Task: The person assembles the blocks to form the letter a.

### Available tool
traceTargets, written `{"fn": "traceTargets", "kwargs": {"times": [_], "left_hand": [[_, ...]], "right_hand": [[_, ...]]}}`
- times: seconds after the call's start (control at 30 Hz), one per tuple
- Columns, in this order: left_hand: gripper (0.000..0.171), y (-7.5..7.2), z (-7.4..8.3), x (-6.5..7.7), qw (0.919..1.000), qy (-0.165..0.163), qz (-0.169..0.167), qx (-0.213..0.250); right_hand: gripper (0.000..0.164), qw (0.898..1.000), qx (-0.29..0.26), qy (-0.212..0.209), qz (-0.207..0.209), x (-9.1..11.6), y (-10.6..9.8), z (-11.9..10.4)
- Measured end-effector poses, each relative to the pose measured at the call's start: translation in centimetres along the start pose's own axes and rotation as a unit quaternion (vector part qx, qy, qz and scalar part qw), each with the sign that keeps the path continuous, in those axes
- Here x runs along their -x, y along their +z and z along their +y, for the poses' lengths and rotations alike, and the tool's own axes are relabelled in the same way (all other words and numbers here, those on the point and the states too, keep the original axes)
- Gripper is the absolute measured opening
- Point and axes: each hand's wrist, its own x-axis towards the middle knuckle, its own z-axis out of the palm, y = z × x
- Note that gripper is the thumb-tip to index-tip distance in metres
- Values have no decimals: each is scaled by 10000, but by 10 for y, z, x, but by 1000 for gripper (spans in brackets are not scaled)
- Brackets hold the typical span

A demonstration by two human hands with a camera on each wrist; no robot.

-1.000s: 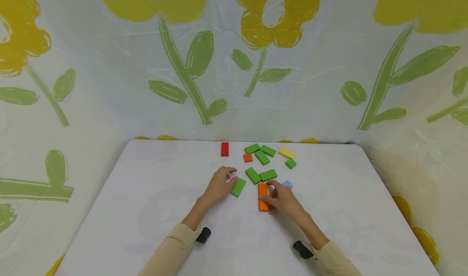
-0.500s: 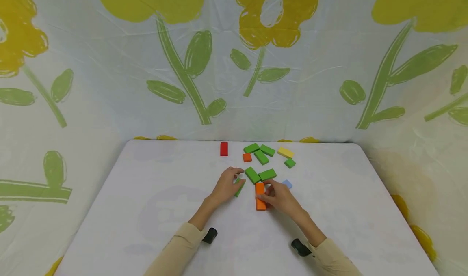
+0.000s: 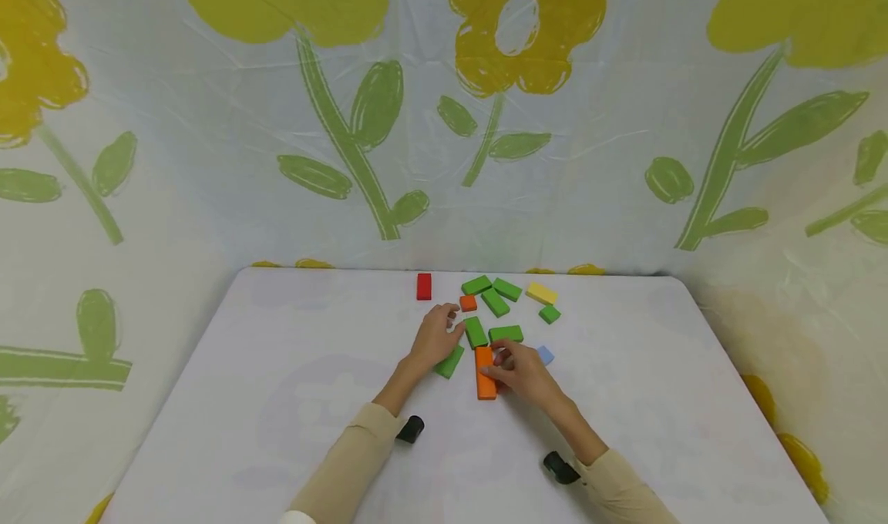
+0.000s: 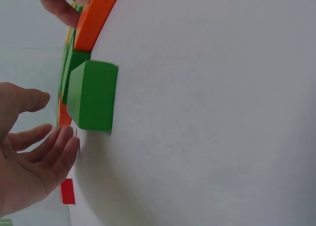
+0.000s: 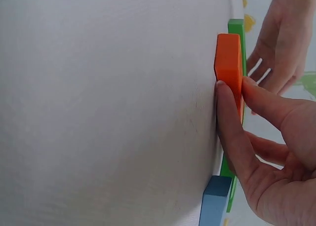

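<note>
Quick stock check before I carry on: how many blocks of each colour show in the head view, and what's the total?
Green blocks: 7
Orange blocks: 2
Red block: 1
Yellow block: 1
Blue block: 1
Total visible: 12

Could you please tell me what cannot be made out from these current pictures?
Head view: part of the long orange block, covered by the right hand.
Head view: part of the leftmost green block, covered by the left hand.
Left wrist view: the long orange block's upper end, cut off by the top edge.
Right wrist view: the blue block's lower end, cut off by the bottom edge.
</note>
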Motion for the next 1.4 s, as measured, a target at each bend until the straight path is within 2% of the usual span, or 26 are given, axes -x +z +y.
{"fn": "traceTargets", "kwargs": {"times": [0.2, 0.4, 0.63, 0.77, 0.87, 1.0, 1.1, 1.2, 1.4], "left_hand": [[41, -3, -5, -23, 9987, -432, -28, 261], [39, -7, -7, -30, 9980, -553, 17, 296], [40, -5, -4, -25, 9977, -597, -122, 291], [41, -7, 0, -19, 9979, -602, -218, 133], [48, -11, 3, -13, 9958, -690, -600, -63], [66, -19, 8, -4, 9879, -835, -1297, -168], [71, -23, 10, 1, 9834, -930, -1553, -87], [68, -24, 9, 2, 9833, -973, -1540, -8], [60, -22, 0, 1, 9897, -734, -1233, -10]], "right_hand": [[40, 9999, -116, 21, 26, -2, 1, -2], [38, 9993, -370, -46, -54, -6, 1, -3], [37, 9988, -464, -109, -117, -10, -1, -5], [35, 9995, -296, -85, -68, -11, -4, -6], [34, 9999, -96, -86, 26, -14, -6, -6], [32, 9997, 139, -163, 125, -18, -8, -5], [31, 9993, 287, -179, 174, -19, -8, -5], [31, 9990, 364, -162, 191, -21, -7, -4], [29, 9980, 479, -306, 259, -27, -5, -3]]}}
